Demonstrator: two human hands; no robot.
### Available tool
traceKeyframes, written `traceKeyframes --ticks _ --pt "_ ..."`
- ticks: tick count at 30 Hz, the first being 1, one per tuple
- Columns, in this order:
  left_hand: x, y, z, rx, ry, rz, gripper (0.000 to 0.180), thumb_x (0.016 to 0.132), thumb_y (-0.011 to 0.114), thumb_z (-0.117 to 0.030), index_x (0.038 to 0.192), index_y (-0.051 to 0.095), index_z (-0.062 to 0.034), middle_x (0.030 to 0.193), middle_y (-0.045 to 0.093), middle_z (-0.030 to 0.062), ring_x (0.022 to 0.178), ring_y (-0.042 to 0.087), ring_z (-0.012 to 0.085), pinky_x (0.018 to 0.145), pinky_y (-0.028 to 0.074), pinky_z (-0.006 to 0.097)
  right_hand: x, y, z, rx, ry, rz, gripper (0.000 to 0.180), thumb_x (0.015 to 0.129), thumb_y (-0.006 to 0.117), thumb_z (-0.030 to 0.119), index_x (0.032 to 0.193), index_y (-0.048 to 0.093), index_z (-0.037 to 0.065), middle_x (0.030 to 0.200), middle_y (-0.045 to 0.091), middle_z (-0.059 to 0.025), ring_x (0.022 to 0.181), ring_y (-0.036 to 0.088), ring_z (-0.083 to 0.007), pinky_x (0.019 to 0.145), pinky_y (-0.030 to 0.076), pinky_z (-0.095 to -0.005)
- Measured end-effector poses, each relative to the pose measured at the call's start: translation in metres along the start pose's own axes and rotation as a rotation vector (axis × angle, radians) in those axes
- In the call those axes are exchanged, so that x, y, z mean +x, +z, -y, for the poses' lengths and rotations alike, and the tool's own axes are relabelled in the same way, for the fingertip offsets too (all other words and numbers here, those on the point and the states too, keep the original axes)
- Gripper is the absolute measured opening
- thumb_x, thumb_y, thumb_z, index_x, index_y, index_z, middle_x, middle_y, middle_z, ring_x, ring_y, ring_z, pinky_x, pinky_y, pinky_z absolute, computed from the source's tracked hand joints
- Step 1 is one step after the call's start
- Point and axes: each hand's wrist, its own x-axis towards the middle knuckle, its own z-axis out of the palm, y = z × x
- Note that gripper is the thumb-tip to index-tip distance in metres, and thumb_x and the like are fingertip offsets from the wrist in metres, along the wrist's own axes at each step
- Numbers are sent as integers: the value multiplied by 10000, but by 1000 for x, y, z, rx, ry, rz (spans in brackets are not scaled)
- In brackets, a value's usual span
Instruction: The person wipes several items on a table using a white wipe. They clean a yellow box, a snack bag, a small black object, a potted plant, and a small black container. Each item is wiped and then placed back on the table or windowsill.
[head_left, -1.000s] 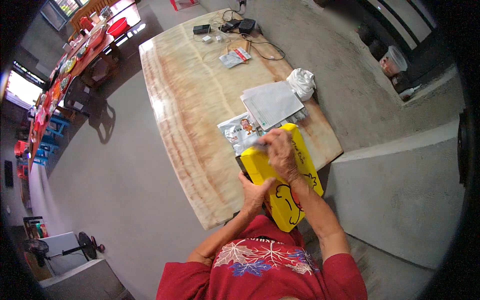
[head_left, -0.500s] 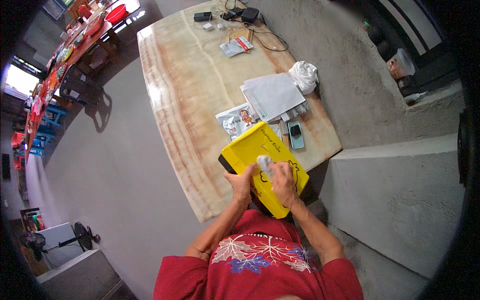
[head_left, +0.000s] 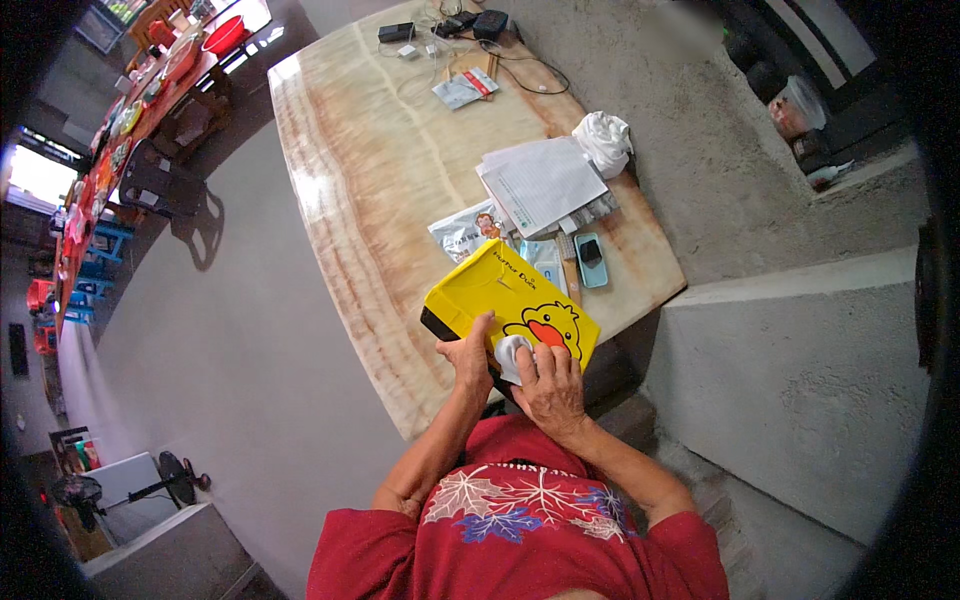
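A yellow box with a cartoon duck face on top and a dark side is tilted at the near end of the marbled table. My left hand grips its left edge, thumb on the top face and fingers out of sight beneath. Bunched under the fingers of my right hand, a white cloth presses on the box's near part, beside the duck's beak. Just beyond the box lie a silver packet and a light-blue phone with a dark object on it.
Papers and another bundled white cloth lie farther along the table. Chargers and cables sit at its far end, near a small packet. A concrete ledge stands at right; a black chair at left.
My right hand has drawn the cloth across the box toward me, uncovering more of the duck picture. The box has shifted slightly left, with my left hand still on its edge.
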Motion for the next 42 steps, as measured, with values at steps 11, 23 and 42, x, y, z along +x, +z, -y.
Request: traceKeyframes --ticks 11,23,42 --pt "36 -81 27 -116 92 -229 697 641 759 -76 1069 212 -21 1013 492 174 848 562 236 734 504 365 -5 83 27 50 -253 -50 262 749 521 171 978 494 47 816 475 -78 735 482 -229 572 379 -366" --pt "66 -135 53 -131 219 -172 816 758 703 -328 1316 175 -52 1189 413 129 1064 449 214 893 397 346 -8 129 51 98 -342 109 625 558 723 219 1069 433 7 912 461 -151 828 471 -306 674 425 -387" --pt "86 -151 50 -56 77 -133 669 750 635 -377 1274 323 -100 1098 483 96 968 502 239 791 456 391 44 92 2 540 -140 173 608 601 685 225 1126 472 3 976 491 -182 922 488 -353 820 425 -419"
